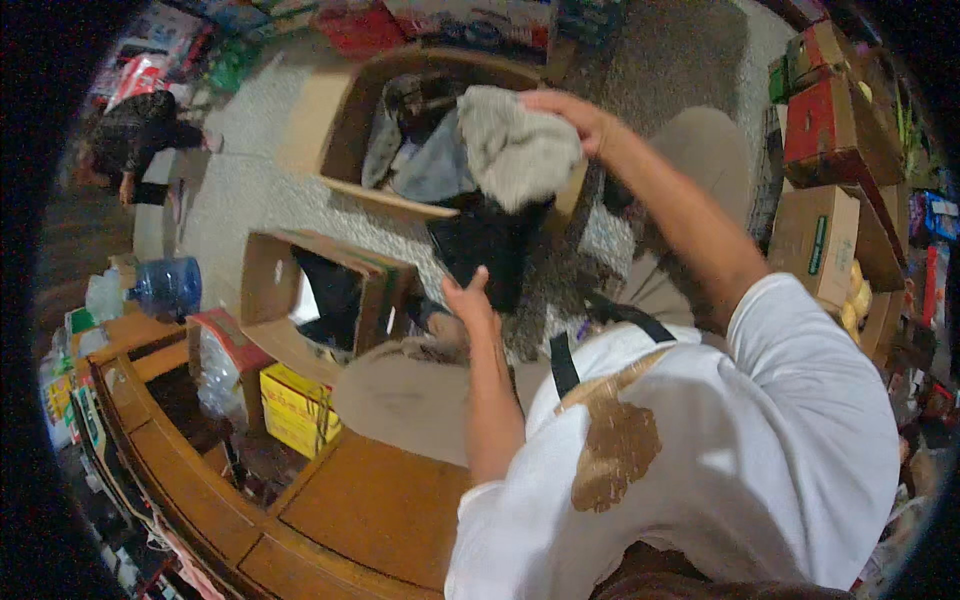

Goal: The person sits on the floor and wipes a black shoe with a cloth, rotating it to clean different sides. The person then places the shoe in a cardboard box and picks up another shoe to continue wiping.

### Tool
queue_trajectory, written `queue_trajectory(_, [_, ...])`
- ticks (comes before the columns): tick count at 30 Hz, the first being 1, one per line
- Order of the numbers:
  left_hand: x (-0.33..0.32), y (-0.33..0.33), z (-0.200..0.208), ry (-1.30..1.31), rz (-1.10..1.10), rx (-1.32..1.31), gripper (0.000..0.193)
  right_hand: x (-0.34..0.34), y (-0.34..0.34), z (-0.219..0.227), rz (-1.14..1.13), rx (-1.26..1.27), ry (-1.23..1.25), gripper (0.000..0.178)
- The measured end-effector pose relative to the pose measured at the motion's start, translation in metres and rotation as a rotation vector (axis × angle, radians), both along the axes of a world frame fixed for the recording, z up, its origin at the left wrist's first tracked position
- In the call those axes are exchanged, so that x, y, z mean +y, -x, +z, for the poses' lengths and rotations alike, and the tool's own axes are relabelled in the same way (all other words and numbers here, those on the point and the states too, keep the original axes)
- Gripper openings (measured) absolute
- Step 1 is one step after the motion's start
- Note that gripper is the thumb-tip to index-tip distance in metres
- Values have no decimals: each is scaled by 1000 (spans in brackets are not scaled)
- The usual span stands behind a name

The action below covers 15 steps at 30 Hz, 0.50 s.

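Note:
My right hand (582, 118) grips a bunched light-grey knitted cloth (520, 148) by its upper right side. The cloth hangs over the right side of an open cardboard box (390, 200). Inside that box lies grey and dark clothing (432, 160), partly covered by the cloth. Lower down, my left hand (470, 298) has its thumb and a finger spread apart. Right beside it is a black, limp piece of fabric or bag (490, 250); whether the hand touches it cannot be made out.
A smaller open carton (390, 290) with black material inside stands left of my knee. Near it are a yellow box (298, 408), a blue water jug (166, 288) and a wooden frame (365, 510). Stacked cartons (815, 240) line the right. Another person (140, 125) is at far left.

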State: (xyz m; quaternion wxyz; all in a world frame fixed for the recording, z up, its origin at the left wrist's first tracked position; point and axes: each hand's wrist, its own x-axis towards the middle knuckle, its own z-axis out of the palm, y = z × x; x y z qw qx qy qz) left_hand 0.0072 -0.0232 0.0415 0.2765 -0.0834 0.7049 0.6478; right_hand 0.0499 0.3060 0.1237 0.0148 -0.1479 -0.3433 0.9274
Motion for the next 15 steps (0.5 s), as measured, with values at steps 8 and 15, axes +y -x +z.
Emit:
queue_trajectory(8, [28, -2, 4, -240, 29, -26, 41, 38, -20, -61, -281, -470, -955, 39])
queue_trajectory(15, [26, -1, 9, -221, 74, -37, 36, -104, 54, -37, 172, -360, -1357, 65])
